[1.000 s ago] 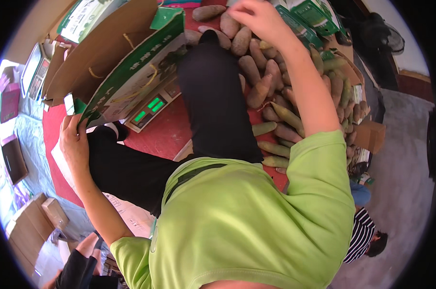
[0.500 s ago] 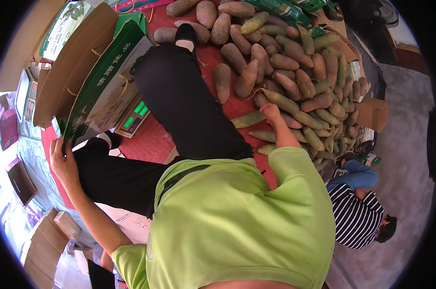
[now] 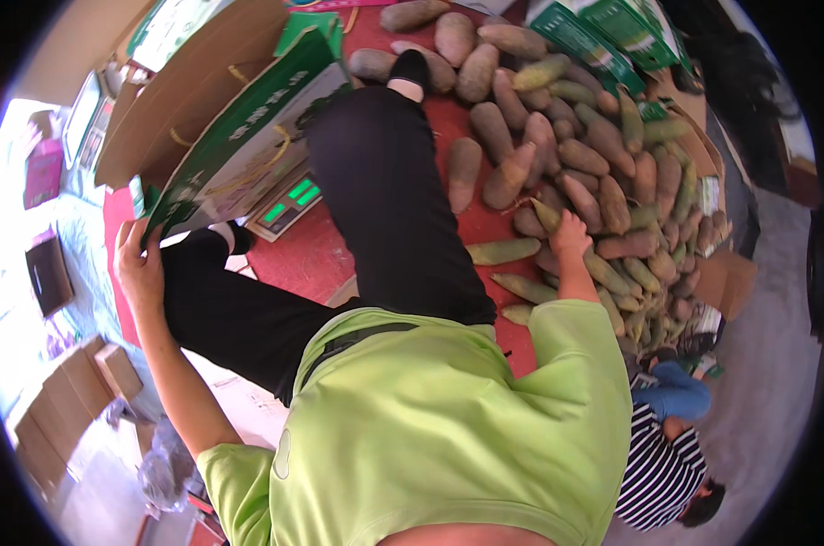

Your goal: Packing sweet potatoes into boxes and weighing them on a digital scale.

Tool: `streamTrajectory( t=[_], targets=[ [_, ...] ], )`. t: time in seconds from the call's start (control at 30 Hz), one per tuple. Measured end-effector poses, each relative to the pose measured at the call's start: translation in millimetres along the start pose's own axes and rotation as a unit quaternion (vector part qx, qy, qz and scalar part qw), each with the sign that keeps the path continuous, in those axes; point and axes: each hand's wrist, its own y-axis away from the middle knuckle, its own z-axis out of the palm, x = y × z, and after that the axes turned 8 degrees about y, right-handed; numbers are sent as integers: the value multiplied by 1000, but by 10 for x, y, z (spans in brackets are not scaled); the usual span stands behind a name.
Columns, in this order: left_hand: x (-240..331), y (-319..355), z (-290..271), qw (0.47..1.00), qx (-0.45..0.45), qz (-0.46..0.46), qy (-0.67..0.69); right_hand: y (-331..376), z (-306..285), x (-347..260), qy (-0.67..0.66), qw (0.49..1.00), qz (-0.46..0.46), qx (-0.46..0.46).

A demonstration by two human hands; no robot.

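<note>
My left hand (image 3: 139, 264) pinches the near corner of an open green and white cardboard box (image 3: 257, 118), which stands on a scale (image 3: 285, 205) with lit green displays. To the right, my right hand (image 3: 571, 235) has its fingers curled over a green radish (image 3: 546, 215) at the edge of a big heap. The radish's pointed end sticks out left of my fingers, and my hand hides the rest. Around it lie many long root vegetables, some green, some brownish red. A separate green radish (image 3: 503, 251) rests on the red mat (image 3: 326, 253) closer to my leg.
Green cartons (image 3: 612, 36) lie at the far end of the heap. Beyond the box stands a second scale (image 3: 89, 123). Flat brown cardboard (image 3: 66, 387) is at lower left. A person in a striped top (image 3: 662, 473) sits at the lower right.
My right hand has moved from beside the separate green radish onto another one in the heap. My left hand keeps its hold on the box corner. The whole view has shifted.
</note>
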Motion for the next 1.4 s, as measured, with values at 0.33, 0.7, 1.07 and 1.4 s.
streamTrajectory(
  t=[0.33,0.7,1.07,1.4],
  targets=[
    [190,-22,-69,1000,4,-21,-16,75,-52,-160,46,998,12,-31],
    [210,-17,-91,999,6,-41,-8,137,-382,-458,-205,978,-31,27],
    [146,12,-123,1000,4,-9,-13,246,-2994,-1425,-613,711,-317,135],
    [139,0,-121,1000,9,12,-10,1150,-4692,-2526,-573,570,-575,129]
  ],
)
